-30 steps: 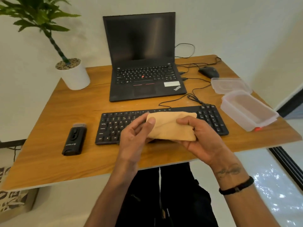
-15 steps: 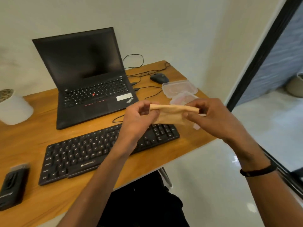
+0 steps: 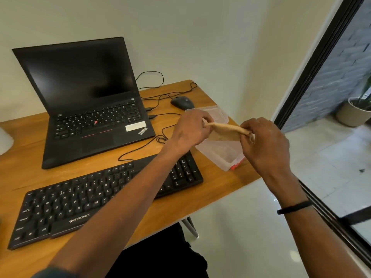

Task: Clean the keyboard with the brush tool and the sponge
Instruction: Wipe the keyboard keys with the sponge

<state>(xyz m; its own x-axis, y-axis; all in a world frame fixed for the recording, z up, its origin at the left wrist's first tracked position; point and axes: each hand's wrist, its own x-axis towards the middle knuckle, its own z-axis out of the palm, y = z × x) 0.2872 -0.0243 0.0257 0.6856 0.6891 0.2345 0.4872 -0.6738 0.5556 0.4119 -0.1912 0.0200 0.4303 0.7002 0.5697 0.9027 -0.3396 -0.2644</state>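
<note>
Sponge (image 3: 225, 130), tan and thin, is stretched in the air between both hands, above a clear plastic container (image 3: 222, 155) at the desk's (image 3: 180, 203) right edge. The left hand (image 3: 190, 130) has its fingers curled round one end; the right hand (image 3: 265, 143) has its fingers curled round the other. Below the left fingers and forearm lies the black keyboard (image 3: 80, 203). Beyond the fingers sit a laptop (image 3: 90, 109) and a mouse (image 3: 182, 102).
</note>
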